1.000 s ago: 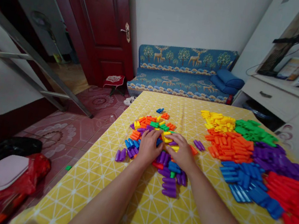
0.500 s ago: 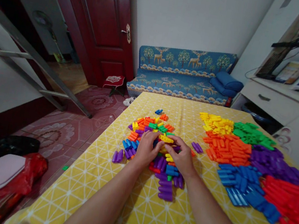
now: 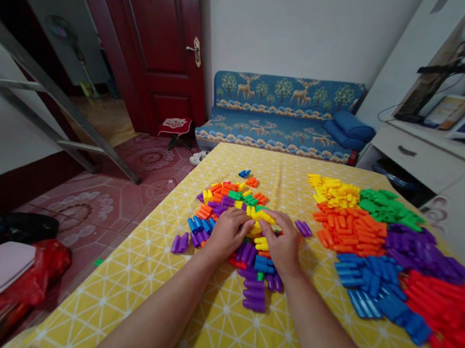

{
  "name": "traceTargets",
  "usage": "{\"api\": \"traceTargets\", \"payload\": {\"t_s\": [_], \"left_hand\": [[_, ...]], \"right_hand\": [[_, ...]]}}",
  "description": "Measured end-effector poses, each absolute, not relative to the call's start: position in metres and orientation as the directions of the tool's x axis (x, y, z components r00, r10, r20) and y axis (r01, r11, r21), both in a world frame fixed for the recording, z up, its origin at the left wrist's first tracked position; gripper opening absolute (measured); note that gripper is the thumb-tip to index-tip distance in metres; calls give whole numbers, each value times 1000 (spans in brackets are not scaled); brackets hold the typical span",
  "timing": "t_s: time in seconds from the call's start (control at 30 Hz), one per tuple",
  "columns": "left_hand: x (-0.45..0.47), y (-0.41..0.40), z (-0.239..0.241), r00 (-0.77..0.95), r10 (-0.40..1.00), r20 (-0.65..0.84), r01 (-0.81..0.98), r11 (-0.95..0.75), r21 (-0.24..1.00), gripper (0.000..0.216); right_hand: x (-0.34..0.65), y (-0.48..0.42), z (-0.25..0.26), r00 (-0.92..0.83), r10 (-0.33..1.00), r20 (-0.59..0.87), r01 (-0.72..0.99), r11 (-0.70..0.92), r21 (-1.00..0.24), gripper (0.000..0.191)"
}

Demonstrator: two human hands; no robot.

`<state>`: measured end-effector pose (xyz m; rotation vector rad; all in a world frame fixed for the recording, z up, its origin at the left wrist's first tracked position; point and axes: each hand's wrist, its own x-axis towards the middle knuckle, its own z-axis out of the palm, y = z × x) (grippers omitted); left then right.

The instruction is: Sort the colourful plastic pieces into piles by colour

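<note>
Over a mixed pile of bullet-shaped plastic toy blocks (image 3: 229,193), my two hands work close together. My right hand (image 3: 285,244) is closed, with a yellow block (image 3: 266,216) between its thumb and fingers. My left hand (image 3: 227,232) has its fingers curled at the pile, beside more yellow pieces; what its fingertips grip is hidden. Purple blocks (image 3: 255,295) lie in a row nearest me, and blue blocks (image 3: 264,264) sit just below my right hand. A pair of purple blocks (image 3: 304,228) rests to the right of that hand.
On the right of the yellow tablecloth (image 3: 124,299) are sorted heaps: yellow (image 3: 334,192), green (image 3: 391,208), orange (image 3: 348,229), purple (image 3: 425,253), blue (image 3: 383,287) and red (image 3: 454,321). A blue sofa (image 3: 278,116) stands behind the table, a white cabinet (image 3: 423,163) at right.
My right hand still holds yellow, drawn slightly apart from my left hand. The left fingers have dropped lower toward the pile. The whole view has shifted a little.
</note>
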<state>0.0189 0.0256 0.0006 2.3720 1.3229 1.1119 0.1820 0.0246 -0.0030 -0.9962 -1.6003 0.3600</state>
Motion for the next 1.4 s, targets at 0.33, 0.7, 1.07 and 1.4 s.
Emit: {"api": "traceTargets", "payload": {"t_s": [0.33, 0.7, 1.07, 1.4], "left_hand": [[18, 29, -5, 322, 795, 515, 659, -578, 481, 15], [19, 29, -4, 317, 791, 524, 650, -583, 487, 13], [18, 28, -4, 321, 802, 503, 658, -571, 491, 16], [18, 29, -4, 323, 799, 507, 648, -577, 497, 17]], "right_hand": [[236, 81, 11, 358, 931, 63, 180, -3, -984, 34], [267, 108, 6, 485, 869, 92, 105, 47, -993, 46], [284, 76, 2, 321, 831, 455, 820, -3, -573, 33], [256, 45, -10, 29, 925, 380, 929, 115, -353, 29]]}}
